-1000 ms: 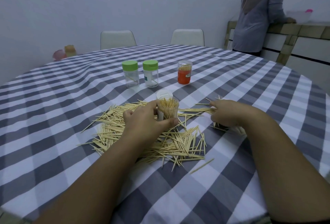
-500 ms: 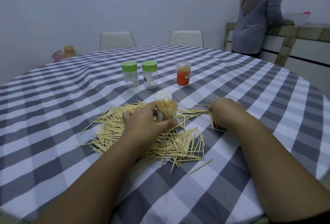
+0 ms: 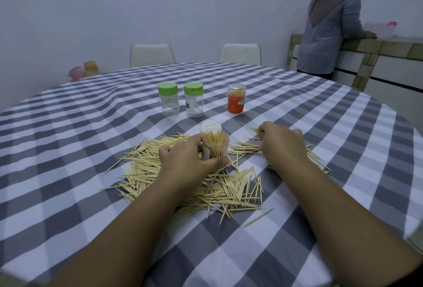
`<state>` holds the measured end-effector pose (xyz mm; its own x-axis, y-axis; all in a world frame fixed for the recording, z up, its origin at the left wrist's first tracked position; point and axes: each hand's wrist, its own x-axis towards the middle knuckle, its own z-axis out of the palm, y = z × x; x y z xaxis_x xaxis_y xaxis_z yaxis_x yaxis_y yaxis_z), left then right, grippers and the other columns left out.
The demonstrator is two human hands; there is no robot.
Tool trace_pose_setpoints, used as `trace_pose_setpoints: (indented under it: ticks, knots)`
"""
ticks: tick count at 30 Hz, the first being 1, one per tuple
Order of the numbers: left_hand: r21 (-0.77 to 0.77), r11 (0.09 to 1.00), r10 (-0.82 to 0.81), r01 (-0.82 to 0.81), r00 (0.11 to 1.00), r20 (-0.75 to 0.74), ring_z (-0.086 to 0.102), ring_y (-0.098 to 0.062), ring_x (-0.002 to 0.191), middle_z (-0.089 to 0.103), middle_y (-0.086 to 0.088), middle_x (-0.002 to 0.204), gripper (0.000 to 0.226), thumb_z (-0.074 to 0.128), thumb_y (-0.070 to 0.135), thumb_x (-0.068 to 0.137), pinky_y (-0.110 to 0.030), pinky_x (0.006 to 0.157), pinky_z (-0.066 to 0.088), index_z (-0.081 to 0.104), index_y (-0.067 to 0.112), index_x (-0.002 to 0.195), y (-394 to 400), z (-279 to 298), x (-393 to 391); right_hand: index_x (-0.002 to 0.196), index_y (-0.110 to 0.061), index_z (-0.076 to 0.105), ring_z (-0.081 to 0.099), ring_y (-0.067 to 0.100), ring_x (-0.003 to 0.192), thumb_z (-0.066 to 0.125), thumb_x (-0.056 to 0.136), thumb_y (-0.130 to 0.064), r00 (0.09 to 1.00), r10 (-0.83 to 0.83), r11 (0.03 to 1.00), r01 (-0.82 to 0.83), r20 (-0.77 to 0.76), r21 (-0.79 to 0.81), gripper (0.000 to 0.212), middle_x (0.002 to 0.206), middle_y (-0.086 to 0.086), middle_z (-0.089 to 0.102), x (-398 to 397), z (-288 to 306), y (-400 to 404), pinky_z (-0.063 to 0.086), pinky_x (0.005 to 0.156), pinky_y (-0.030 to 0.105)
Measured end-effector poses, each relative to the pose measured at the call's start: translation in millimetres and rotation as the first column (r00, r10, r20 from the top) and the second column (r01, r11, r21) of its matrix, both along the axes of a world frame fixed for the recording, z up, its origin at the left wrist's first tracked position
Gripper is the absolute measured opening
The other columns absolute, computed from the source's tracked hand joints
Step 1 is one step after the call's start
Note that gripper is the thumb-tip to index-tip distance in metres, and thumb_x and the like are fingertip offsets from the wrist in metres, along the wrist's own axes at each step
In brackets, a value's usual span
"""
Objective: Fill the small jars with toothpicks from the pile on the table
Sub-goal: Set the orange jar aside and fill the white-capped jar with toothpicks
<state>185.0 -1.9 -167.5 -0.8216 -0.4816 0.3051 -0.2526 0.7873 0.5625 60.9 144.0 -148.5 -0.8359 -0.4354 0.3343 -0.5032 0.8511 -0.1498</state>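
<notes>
The left hand wraps its curled fingers and thumb round the open clear jar, thumb across the near side, fingers round the far side. The jar stands upright on the checked tablecloth, packed with toothpicks standing on end. A white lid lies just beyond those fingers, touching or nearly touching the jar's far side.

Off to the right, the right hand rests knuckles-up on the cloth, fingers curled under and pinching a few toothpicks that poke out past the fingertips. The main toothpick pile spreads beneath and between both hands, with more sticks trailing out from under the right palm.

Well beyond the fingers stand two green-capped jars, side by side and nearly empty, and an orange-labelled jar to their right, holding toothpicks.

Far right, another person leans on a counter.
</notes>
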Motion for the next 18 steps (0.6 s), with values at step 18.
trace_pose_setpoints:
  ticks: [18]
  knots:
    - [-0.014,1.000,-0.005,0.005,1.000,-0.031,0.051,-0.007,0.109,0.064,0.018,0.102,0.043,0.065,0.066,0.072,-0.031,0.077,0.013,0.055,0.041,0.105,1.0,-2.6,-2.4,0.100,-0.011,0.055,0.067,0.016,0.094,0.039,0.101,-0.015,0.704,0.710,0.129,-0.104,0.019,-0.986,0.016,0.093,0.005,0.071,43.6,6.9,-26.7,0.052,0.087,0.027]
